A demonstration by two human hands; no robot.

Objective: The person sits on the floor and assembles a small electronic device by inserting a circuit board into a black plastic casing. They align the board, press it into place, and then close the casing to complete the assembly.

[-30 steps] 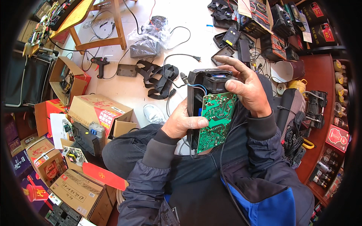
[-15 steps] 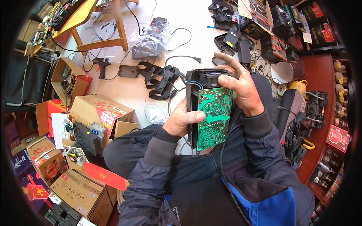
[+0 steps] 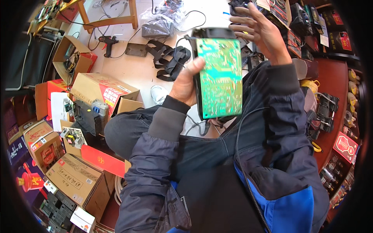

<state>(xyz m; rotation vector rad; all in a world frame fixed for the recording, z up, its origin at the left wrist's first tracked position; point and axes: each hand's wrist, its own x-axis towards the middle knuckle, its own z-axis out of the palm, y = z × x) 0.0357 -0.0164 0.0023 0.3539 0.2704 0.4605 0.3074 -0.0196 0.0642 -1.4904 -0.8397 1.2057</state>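
A green circuit board in its black housing is held upright above the lap, clamped at its left edge by the left hand; the right hand is raised just beside the top, fingers spread apart, nothing gripped

Open cardboard boxes left of frame, more stacked lower left. Black straps coiled on floor, upper centre. Glue gun upper left beside wooden table legs. Red shelf with tools along right edge.
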